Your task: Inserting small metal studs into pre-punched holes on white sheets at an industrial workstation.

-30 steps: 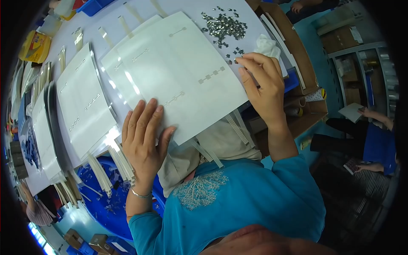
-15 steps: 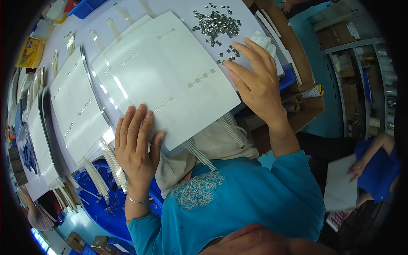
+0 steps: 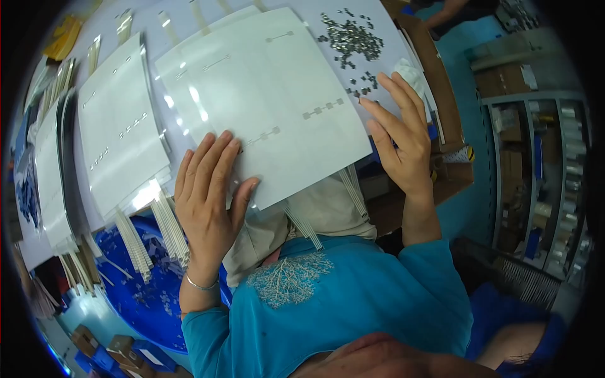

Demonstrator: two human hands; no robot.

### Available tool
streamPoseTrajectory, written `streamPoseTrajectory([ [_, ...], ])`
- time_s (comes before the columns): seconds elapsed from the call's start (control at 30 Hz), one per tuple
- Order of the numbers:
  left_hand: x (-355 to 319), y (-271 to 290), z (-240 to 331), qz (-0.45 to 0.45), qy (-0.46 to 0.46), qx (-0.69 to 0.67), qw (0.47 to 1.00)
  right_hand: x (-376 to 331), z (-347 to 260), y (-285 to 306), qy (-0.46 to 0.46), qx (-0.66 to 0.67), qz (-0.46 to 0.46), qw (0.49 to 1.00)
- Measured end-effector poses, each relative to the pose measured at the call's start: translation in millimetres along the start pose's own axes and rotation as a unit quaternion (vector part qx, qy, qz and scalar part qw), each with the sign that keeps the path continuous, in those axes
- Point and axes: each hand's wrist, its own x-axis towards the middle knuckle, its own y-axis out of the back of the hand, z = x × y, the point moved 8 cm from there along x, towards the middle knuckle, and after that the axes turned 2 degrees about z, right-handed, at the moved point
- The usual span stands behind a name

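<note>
A large white sheet (image 3: 271, 101) with a few small grey strips stuck on it lies tilted on the table in front of me. My left hand (image 3: 208, 195) rests flat on its near left corner, fingers spread. My right hand (image 3: 400, 138) is open at the sheet's right edge, fingers pointing up and touching the edge. A pile of small grey metal pieces (image 3: 350, 41) lies on the table just beyond my right hand.
More white sheets (image 3: 120, 138) lie stacked in a row to the left, with bundles of thin white strips (image 3: 167, 230) hanging over the table edge. A blue bin (image 3: 142, 290) sits below left. Metal shelving (image 3: 542, 170) stands at the right.
The sheet and both hands sit lower and more central in view. My right hand slid down from the sheet's upper right corner to its right edge.
</note>
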Motion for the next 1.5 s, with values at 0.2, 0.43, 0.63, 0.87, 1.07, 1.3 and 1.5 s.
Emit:
streamPoseTrajectory([
  [0.2,1,2,-3,0.020,0.010,-0.040,0.999,27,-47,-22,0.136,0.036,-0.081,0.987],
  [0.43,-1,1,-5,0.033,0.016,-0.086,0.996,38,-89,-58,0.190,0.100,-0.145,0.966],
  [0.63,-2,2,-7,0.033,0.013,-0.088,0.996,34,-97,-67,0.213,0.061,-0.147,0.964],
  [0.87,0,3,-5,0.026,0.016,-0.080,0.996,36,-98,-61,0.147,0.210,-0.173,0.951],
  [1.07,2,0,-1,0.010,0.008,-0.062,0.998,16,-45,-19,-0.025,0.172,0.009,0.985],
  [1.3,5,-1,11,-0.004,-0.006,0.021,1.000,-24,18,16,-0.105,0.004,0.119,0.987],
  [1.5,2,-5,7,-0.020,-0.008,0.042,0.999,-19,17,13,-0.069,-0.044,0.091,0.993],
])
